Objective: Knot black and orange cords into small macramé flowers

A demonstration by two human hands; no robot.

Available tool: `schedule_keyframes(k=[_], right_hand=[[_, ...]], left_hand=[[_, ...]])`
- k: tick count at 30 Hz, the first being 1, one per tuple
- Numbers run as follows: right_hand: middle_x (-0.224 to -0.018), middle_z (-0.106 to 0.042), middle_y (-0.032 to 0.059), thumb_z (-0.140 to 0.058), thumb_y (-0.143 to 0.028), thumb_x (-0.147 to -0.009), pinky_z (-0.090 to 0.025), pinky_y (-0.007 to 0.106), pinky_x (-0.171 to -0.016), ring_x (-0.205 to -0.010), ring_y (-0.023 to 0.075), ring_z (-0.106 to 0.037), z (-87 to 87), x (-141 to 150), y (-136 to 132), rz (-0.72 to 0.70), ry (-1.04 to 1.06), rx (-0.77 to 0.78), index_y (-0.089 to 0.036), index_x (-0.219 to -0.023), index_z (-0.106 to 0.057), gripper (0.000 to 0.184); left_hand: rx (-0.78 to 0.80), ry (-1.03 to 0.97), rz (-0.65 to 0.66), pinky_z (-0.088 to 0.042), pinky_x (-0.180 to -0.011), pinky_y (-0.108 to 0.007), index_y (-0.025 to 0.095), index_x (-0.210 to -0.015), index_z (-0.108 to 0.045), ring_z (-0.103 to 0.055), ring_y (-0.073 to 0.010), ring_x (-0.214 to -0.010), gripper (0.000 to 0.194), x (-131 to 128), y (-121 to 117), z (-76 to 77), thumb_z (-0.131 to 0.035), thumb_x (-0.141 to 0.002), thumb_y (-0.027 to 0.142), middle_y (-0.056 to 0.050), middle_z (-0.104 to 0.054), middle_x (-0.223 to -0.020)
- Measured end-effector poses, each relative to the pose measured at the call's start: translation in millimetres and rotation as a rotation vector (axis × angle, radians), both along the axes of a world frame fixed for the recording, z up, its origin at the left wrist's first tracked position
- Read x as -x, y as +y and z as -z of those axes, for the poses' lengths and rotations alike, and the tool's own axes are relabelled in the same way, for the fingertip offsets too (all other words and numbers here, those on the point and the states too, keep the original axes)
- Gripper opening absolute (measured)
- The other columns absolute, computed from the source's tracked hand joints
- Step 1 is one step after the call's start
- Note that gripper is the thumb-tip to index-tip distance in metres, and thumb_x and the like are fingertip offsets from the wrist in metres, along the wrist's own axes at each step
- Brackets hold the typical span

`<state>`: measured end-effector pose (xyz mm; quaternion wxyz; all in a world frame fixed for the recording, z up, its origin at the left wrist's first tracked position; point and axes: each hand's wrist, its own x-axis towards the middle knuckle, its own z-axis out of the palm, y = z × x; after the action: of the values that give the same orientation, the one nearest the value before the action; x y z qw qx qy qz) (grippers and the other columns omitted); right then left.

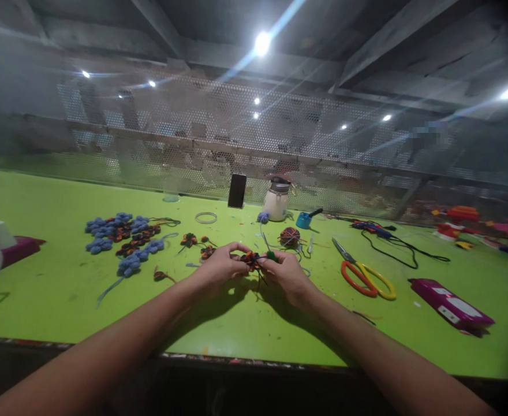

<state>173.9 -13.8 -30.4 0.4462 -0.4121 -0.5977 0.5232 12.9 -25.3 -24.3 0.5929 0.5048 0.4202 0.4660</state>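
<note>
In the head view my left hand (224,263) pinches a small crocheted flower (249,259) in dark and orange yarn, just above the green table. My right hand (289,276) meets it from the other side. Its fingers close on what looks like a green-handled crochet hook (272,255), mostly covered by the fingers, with its dark tip at the flower. Loose yarn ends hang below. Behind my right hand sits a multicoloured yarn ball (290,236). Several small orange-and-dark flowers (189,240) lie beyond my left hand.
A cluster of blue crocheted flowers (100,245) lies at left. Scissors (360,277) and a purple power strip (451,306) lie at right. Toward the back stand a phone (237,190), a white jar (275,202) and a blue pot (303,220), before a perforated metal screen (306,127).
</note>
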Motion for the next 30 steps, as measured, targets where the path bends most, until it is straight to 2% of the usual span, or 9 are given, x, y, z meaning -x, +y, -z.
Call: schedule_keyframes(k=[5,9,13,15,18,22,25,27,30], right_hand=[[-0.053,-0.042,-0.0044,-0.067,-0.034,-0.067,-0.018,0.021,-0.043,-0.046,0.0055,-0.03,-6.8,-3.7,-2.2,-0.062,0.026,0.06,-0.014,-0.065,-0.054,0.024],[-0.049,-0.039,-0.0064,-0.073,-0.037,-0.061,-0.012,0.022,-0.042,-0.043,0.0039,-0.024,-8.7,-3.3,-2.4,-0.089,0.027,0.088,-0.014,-0.064,-0.053,0.03],[-0.047,-0.04,-0.0065,-0.071,-0.034,-0.061,-0.011,0.022,-0.042,-0.041,0.0034,-0.023,-5.0,-1.5,-0.2,-0.029,0.028,0.095,-0.014,-0.062,-0.051,0.029],[-0.046,-0.04,-0.0062,-0.068,-0.033,-0.063,-0.011,0.021,-0.041,-0.04,0.0034,-0.024,-3.2,-1.7,1.1,-0.006,0.024,0.105,-0.015,-0.06,-0.049,0.026],[-0.046,-0.04,-0.0063,-0.063,-0.031,-0.066,-0.012,0.021,-0.039,-0.038,0.0031,-0.022,-2.6,-3.7,2.6,-0.036,0.017,0.138,-0.016,-0.057,-0.045,0.025],[-0.047,-0.04,-0.0067,-0.064,-0.031,-0.066,-0.011,0.02,-0.038,-0.038,0.0028,-0.022,-3.6,-7.0,4.2,-0.077,-0.002,0.152,-0.016,-0.06,-0.046,0.024],[-0.048,-0.039,-0.0068,-0.062,-0.033,-0.069,-0.013,0.019,-0.037,-0.038,0.0026,-0.022,-4.7,-9.4,5.5,-0.083,-0.023,0.151,-0.016,-0.061,-0.045,0.025],[-0.05,-0.04,-0.0068,-0.06,-0.037,-0.072,-0.014,0.019,-0.037,-0.037,0.0026,-0.022,-6.2,-11.8,6.4,-0.072,-0.047,0.145,-0.017,-0.065,-0.046,0.026],[-0.053,-0.042,-0.0068,-0.058,-0.04,-0.074,-0.016,0.017,-0.037,-0.038,0.0029,-0.025,-8.9,-16.5,8.7,-0.047,-0.108,0.114,-0.017,-0.074,-0.049,0.025]], left_hand=[[-0.053,-0.016,0.055,-0.031,-0.053,-0.022,0.015,-0.078,-0.062,-0.047,-0.009,-0.059,0.017,2.0,0.4,0.5,-0.065,-0.062,0.013,-0.004,-0.06,-0.074],[-0.107,0.069,0.051,-0.025,-0.049,-0.023,0.012,-0.073,-0.065,-0.039,-0.0079,-0.052,0.009,0.7,-0.7,-1.8,-0.063,-0.065,0.018,-0.003,-0.056,-0.063],[-0.133,0.214,-0.012,-0.022,-0.048,-0.025,0.012,-0.072,-0.069,-0.035,-0.0082,-0.046,0.011,-2.8,-3.6,-8.4,-0.06,-0.067,0.016,0.001,-0.048,-0.048],[-0.169,0.225,-0.026,-0.025,-0.049,-0.025,0.014,-0.073,-0.069,-0.039,-0.0092,-0.048,0.012,-4.2,-2.9,-10.0,-0.06,-0.064,0.012,0.0,-0.053,-0.052],[-0.214,0.157,-0.024,-0.031,-0.053,-0.025,0.016,-0.085,-0.068,-0.047,-0.0111,-0.055,0.027,-3.8,0.6,-7.7,-0.063,-0.06,0.007,-0.003,-0.061,-0.065],[-0.148,0.104,0.02,-0.03,-0.05,-0.024,0.015,-0.09,-0.062,-0.044,-0.0089,-0.049,0.03,0.5,3.8,-1.1,-0.069,-0.061,0.014,0.001,-0.054,-0.056],[-0.086,0.002,0.073,-0.033,-0.053,-0.024,0.014,-0.087,-0.063,-0.049,-0.0094,-0.053,0.027,2.9,3.5,1.2,-0.071,-0.062,0.019,-0.004,-0.06,-0.066],[-0.054,0.006,0.058,-0.033,-0.054,-0.023,0.012,-0.083,-0.066,-0.049,-0.0099,-0.056,0.022,3.6,3.2,0.9,-0.071,-0.063,0.019,-0.007,-0.063,-0.07],[-0.045,0.097,-0.008,-0.029,-0.05,-0.023,0.01,-0.074,-0.068,-0.045,-0.0091,-0.052,0.014,4.3,3.5,-0.9,-0.069,-0.064,0.019,-0.007,-0.061,-0.065]])
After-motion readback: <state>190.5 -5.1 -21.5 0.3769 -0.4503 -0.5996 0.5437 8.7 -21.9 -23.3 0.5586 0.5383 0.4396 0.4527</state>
